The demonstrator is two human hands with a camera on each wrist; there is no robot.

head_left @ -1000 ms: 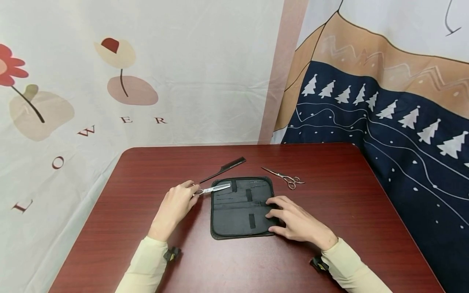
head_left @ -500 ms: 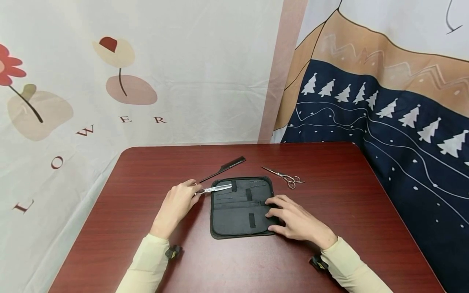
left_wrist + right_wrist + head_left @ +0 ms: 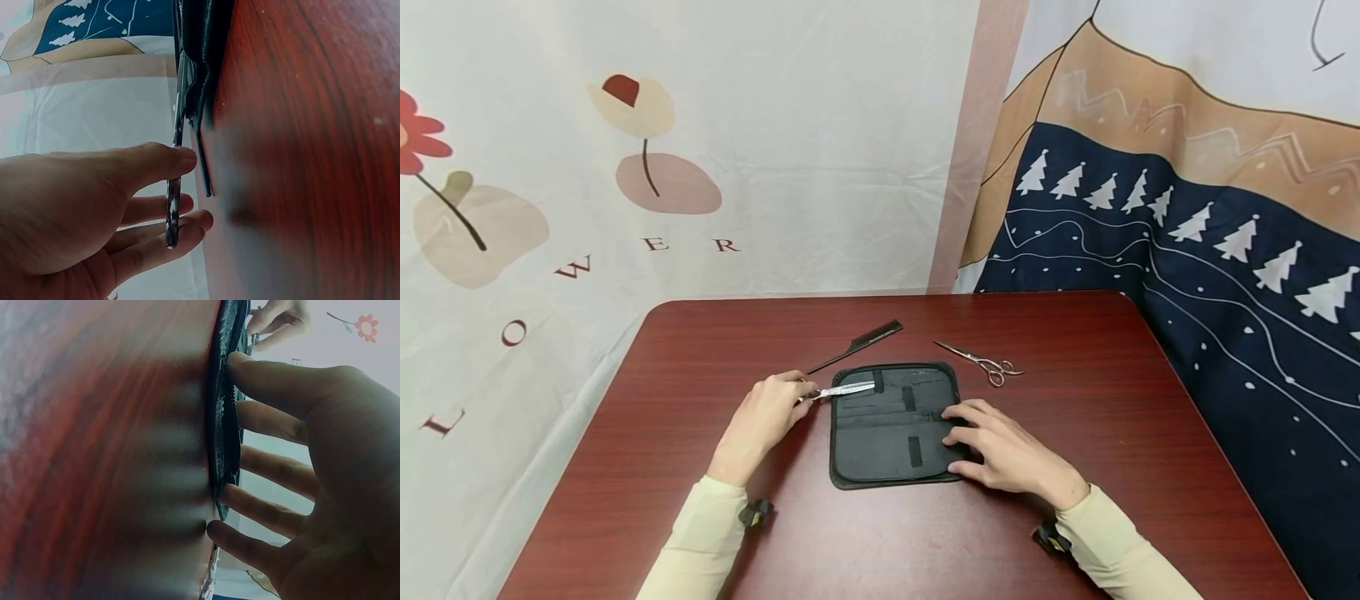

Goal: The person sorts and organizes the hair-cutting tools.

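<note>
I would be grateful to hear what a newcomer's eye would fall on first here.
Probably the square black zippered case on the glossy red-brown wood-grain table, with silver metal scissors in the left hand, their blades over its far left part. The right hand touches its right edge. Behind, on the right, dark blue fabric with white trees also stands out.

Silver scissors point(image 3: 853, 389) extend over the left part of a black zippered case point(image 3: 876, 457) lying flat.
</note>
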